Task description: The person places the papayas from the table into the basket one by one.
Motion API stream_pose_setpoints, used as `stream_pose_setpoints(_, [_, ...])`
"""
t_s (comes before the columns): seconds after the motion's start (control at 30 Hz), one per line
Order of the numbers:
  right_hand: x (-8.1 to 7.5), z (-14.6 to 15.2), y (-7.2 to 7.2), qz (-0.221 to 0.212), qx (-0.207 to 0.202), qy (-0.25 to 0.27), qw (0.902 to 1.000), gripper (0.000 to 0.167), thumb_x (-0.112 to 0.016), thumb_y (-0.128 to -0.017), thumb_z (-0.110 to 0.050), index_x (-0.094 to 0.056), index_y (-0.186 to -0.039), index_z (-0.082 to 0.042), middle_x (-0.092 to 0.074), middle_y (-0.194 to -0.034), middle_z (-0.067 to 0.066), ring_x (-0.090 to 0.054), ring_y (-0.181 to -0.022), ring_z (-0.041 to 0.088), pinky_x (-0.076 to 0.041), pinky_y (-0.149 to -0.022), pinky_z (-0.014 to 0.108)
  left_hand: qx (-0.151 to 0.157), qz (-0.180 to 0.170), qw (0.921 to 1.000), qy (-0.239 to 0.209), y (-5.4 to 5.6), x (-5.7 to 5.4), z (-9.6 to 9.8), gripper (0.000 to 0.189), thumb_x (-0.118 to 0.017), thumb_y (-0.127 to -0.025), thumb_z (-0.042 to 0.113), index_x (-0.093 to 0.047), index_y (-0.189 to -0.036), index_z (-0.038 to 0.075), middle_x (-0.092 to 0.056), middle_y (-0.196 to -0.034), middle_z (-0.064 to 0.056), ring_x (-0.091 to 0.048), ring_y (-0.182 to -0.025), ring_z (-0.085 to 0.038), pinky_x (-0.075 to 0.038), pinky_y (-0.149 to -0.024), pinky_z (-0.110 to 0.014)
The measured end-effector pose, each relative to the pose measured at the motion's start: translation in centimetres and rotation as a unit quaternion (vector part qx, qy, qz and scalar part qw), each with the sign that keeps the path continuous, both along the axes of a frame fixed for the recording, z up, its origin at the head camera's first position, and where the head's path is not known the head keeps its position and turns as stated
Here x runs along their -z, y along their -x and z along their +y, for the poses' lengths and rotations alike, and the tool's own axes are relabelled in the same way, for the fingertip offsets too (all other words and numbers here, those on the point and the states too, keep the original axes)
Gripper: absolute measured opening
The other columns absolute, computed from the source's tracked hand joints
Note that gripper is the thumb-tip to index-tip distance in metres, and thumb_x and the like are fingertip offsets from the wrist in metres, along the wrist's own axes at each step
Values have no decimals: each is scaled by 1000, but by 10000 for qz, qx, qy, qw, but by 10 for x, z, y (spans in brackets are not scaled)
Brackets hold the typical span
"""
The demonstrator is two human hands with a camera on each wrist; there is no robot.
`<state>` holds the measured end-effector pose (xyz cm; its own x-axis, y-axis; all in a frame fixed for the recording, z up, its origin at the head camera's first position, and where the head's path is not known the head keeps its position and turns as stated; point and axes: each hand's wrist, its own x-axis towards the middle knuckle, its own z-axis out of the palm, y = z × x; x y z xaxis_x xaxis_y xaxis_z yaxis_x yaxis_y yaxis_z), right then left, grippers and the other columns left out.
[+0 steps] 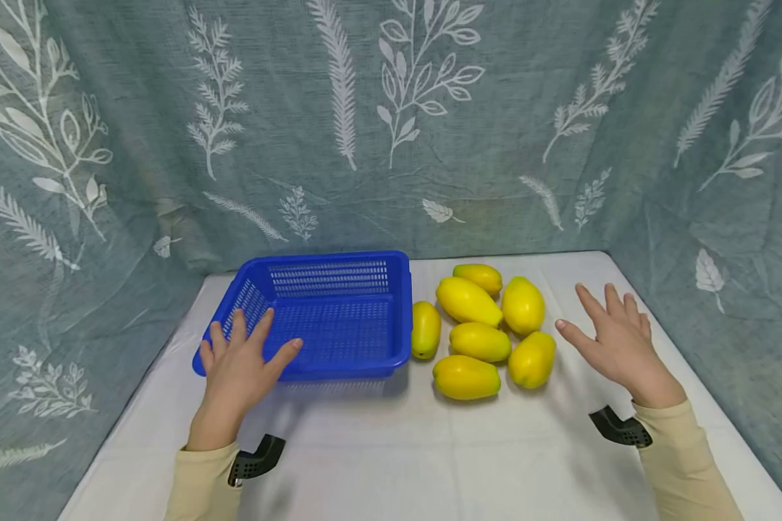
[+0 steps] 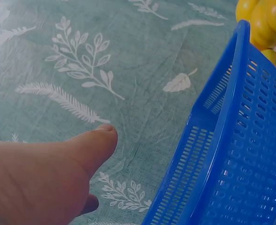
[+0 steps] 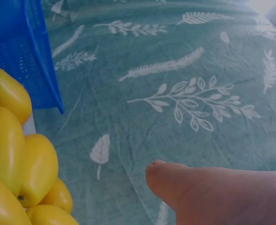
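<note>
My left hand (image 1: 234, 376) hovers empty at nine o'clock, fingers spread, near the blue basket (image 1: 342, 329) at ten; my right hand (image 1: 622, 351) is likewise empty and spread at three, beside seven yellow fruits (image 1: 480, 342) at two; the basket sits flat, presumably for steadiness; the fruits lie sideways, probably because such long, rounded bodies hardly stand.

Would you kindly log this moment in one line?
left hand: empty, near blue basket | right hand: empty, near yellow fruit | fruit: on white tabletop, outside basket
</note>
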<state>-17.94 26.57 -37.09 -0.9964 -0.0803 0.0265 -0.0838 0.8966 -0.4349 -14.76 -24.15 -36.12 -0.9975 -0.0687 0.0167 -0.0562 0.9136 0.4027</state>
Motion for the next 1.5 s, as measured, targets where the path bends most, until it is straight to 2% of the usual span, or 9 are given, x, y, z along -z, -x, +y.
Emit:
stream_pose_setpoints(0.27, [4,2,-3,64,-14,67,10000,85,-42,-104,-59,-17,-162,-1,2,-158,48,8,-143,73,0,-110,84,-22,27,10000,27,-1,5,-3,86,-53,-99,60,-27,-160,6,-3,-162,-43,8,-146,-70,4,-111,-82])
stream_pose_setpoints(0.43, [7,5,-7,49,-3,123,9999,85,-43,-104,-58,-18,-161,-1,1,-158,48,7,-143,73,0,-109,84,-7,-22,10000,80,-5,21,-17,89,-57,-97,60,-26,-161,6,-2,-161,-45,9,-144,-72,3,-111,-83])
stream_pose_setpoints(0.7, [13,8,-9,-3,35,87,10000,84,-44,-104,-57,-19,-161,0,-1,-158,49,4,-143,74,-2,-107,86,83,-66,9998,173,-11,45,-33,92,-63,-92,63,-35,-157,4,-5,-160,-45,7,-142,-75,1,-108,-86])
stream_pose_setpoints(0.8, [17,9,-10,-41,75,85,9999,84,-44,-104,-57,-19,-161,-1,-2,-158,49,4,-142,74,-2,-108,86,78,107,9997,202,-12,51,-34,85,-64,-92,59,-43,-153,3,-11,-160,-45,4,-142,-75,-1,-107,-87])
stream_pose_setpoints(0.9, [19,9,-10,-54,104,102,9999,84,-44,-104,-57,-20,-161,-1,-3,-158,49,4,-142,74,-3,-108,85,31,452,9988,172,-13,54,-33,72,-67,-93,53,-55,-143,3,-22,-157,-43,-1,-143,-74,-3,-107,-87])
stream_pose_setpoints(1.03, [22,10,-10,-61,111,137,9998,83,-44,-104,-56,-20,-161,-1,-4,-157,49,2,-142,75,-3,-108,86,22,825,9964,189,-13,57,-32,58,-71,-92,47,-66,-126,1,-46,-142,-41,-12,-142,-71,-7,-108,-83])
stream_pose_setpoints(1.13, [25,11,-11,-76,125,183,9997,83,-44,-104,-56,-20,-161,0,-4,-156,50,2,-141,75,-3,-107,86,77,868,9959,261,-12,56,-32,55,-71,-92,46,-68,-122,-1,-56,-128,-41,-17,-138,-71,-10,-107,-82])
stream_pose_setpoints(1.37, [28,12,-11,-177,199,321,9991,82,-42,-105,-55,-18,-161,0,-4,-156,50,2,-141,76,-5,-107,86,124,622,9974,335,-10,53,-34,58,-70,-93,47,-67,-122,-3,-57,-124,-43,-20,-135,-76,-10,-105,-87])
stream_pose_setpoints(1.5, [29,13,-9,-241,288,597,9975,82,-40,-106,-53,-12,-162,1,-1,-157,49,1,-141,75,-9,-107,86,124,498,9980,371,-9,51,-33,60,-69,-94,49,-67,-123,-3,-56,-125,-43,-20,-135,-76,-9,-105,-88])
